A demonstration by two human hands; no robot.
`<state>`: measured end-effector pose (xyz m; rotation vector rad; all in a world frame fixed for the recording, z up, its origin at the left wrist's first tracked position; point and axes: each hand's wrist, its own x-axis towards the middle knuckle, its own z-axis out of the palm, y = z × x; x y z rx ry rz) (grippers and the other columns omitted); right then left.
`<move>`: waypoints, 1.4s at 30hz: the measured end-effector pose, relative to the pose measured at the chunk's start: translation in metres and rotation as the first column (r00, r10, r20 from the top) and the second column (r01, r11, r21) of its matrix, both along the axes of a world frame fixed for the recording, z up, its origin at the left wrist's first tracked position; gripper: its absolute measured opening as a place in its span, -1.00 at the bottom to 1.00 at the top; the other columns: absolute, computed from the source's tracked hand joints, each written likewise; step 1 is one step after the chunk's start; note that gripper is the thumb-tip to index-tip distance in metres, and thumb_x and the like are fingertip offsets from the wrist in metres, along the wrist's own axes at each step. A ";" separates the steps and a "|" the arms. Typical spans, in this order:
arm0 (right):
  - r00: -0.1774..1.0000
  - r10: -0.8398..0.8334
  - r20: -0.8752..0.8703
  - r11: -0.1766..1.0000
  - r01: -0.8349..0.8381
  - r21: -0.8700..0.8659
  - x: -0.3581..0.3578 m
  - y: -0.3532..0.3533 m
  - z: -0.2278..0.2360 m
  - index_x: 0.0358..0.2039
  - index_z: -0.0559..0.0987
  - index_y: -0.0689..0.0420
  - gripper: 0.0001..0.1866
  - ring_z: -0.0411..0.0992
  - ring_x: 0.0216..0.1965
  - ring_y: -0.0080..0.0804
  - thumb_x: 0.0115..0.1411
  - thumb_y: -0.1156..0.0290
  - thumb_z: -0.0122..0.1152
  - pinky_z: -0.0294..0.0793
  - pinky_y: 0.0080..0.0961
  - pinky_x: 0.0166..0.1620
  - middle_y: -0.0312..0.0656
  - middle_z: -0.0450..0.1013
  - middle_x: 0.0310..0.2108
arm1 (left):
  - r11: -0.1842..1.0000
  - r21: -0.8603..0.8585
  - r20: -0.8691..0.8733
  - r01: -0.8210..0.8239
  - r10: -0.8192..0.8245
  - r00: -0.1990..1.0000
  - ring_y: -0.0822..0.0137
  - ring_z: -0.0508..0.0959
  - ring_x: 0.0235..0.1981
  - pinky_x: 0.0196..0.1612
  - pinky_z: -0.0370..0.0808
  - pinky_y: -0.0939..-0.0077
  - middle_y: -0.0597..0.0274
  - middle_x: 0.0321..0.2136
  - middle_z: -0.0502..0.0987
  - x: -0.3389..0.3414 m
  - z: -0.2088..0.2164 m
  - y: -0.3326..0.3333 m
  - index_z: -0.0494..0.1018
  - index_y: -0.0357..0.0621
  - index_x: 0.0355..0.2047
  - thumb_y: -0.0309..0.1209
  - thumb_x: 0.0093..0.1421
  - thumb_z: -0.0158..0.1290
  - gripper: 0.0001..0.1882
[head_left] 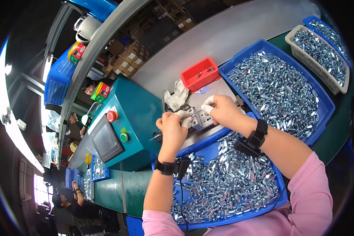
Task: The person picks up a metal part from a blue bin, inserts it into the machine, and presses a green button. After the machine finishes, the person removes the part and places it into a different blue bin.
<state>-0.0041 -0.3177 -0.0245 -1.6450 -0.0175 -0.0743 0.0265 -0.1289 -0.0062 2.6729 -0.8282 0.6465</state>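
Observation:
My left hand [174, 128] is at the left side of a metal fixture [201, 120], its fingers pinched together. My right hand [225, 112] hovers at the fixture's right side, thumb and fingertips also closed together. Whatever either pinch holds is too small or hidden to make out. White finger covers wrap the fingertips of both hands. Below my forearms lies a blue tray [281, 188] heaped with small shiny metal cylindrical parts. Another blue tray [323, 107], full of similar parts, stands to the right.
A red bin [192, 84] with a few parts sits behind the fixture, beside crumpled white gloves [176, 96]. The teal machine [141, 108] at left carries a screen [106, 136], a red button [112, 116] and a green button [124, 137]. A beige basket [318, 59] stands far right. Other people work at left.

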 end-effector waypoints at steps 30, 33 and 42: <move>0.831 0.491 -0.260 0.871 -0.460 0.172 -0.019 0.019 -0.011 0.18 0.30 0.15 -0.49 0.38 -0.66 -0.58 0.19 0.45 0.04 0.32 -0.66 -0.58 -0.24 0.45 -0.49 | 0.985 0.144 -0.476 0.093 -0.013 0.879 0.02 0.48 -0.30 -0.20 0.43 0.24 0.00 -0.32 0.48 -0.085 -0.047 0.038 0.53 -0.23 -0.29 -0.39 0.05 0.12 -0.78; 0.812 0.513 -0.278 0.858 -0.470 0.209 -0.018 0.019 -0.013 0.20 0.27 0.13 -0.47 0.37 -0.66 -0.60 0.19 0.45 0.04 0.30 -0.69 -0.58 -0.25 0.44 -0.48 | 0.988 0.093 -0.449 0.124 -0.069 0.891 0.01 0.48 -0.31 -0.21 0.42 0.24 0.02 -0.32 0.48 -0.084 -0.051 0.040 0.52 -0.23 -0.30 -0.39 0.06 0.12 -0.79; 0.826 0.504 -0.254 0.861 -0.458 0.220 -0.023 0.022 -0.010 0.21 0.27 0.11 -0.45 0.36 -0.66 -0.61 0.19 0.44 0.07 0.30 -0.70 -0.58 -0.25 0.44 -0.50 | 0.989 -0.142 -0.446 0.049 -0.108 0.888 0.11 0.47 -0.30 -0.20 0.40 0.36 0.03 -0.33 0.46 -0.092 -0.025 0.034 0.43 -0.23 -0.29 -0.49 0.12 0.07 -0.85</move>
